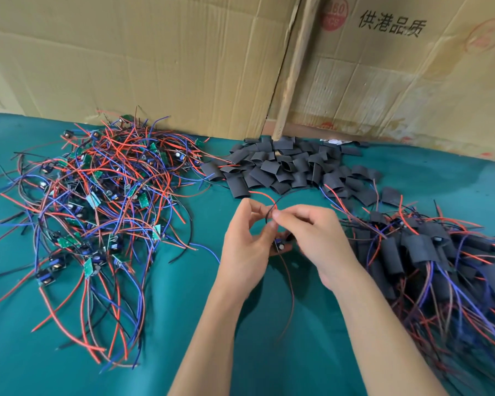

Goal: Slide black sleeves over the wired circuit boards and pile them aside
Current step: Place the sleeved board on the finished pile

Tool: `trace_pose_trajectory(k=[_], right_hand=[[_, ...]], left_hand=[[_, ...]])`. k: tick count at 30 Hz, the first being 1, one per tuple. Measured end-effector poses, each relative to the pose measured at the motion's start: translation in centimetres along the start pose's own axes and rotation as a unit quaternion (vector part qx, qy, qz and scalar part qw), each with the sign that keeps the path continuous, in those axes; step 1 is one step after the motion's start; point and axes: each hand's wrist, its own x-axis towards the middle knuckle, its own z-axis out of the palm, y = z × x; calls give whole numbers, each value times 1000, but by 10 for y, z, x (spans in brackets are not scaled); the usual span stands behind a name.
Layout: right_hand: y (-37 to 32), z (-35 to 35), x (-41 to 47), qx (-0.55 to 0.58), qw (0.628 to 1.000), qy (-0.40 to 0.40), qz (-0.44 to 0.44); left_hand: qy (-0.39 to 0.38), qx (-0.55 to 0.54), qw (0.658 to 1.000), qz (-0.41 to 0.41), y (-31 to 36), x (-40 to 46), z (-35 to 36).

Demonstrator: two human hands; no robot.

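Two bare forearms reach over a teal cloth [183, 310] backed by cardboard boxes [155, 52]. The left hand [246, 250] holds a small circuit board [279, 244] between both hands; the right hand [312, 238] pinches its wires [269, 208].

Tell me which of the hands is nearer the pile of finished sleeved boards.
Right. The right hand sits just beside the sleeved pile; the left hand is farther, with the right hand between.
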Motion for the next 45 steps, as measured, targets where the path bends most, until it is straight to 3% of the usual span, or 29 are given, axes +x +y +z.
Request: trace_pose_trajectory(k=[9, 16, 24, 28, 33, 45], right_hand=[[6, -9, -8, 104, 994, 16, 6], [14, -9, -9, 12, 998, -50, -39], [17, -3, -14, -81, 988, -122, -39], [15, -13, -15, 19, 983, -182, -19], [16, -28, -10, 154, 982, -102, -37], [7, -16, -13, 176, 984, 37, 7]], left_hand=[[-12, -32, 999, -26, -2, -2, 1], [7, -12, 999, -41, -3, -1, 2], [39, -110, 990, -80, 3, -1, -1], [53, -153, 983, -89, 4, -1, -3], [53, -161, 981, -91, 4, 1, -3], [19, -92, 994, -59, 2, -2, -5]])
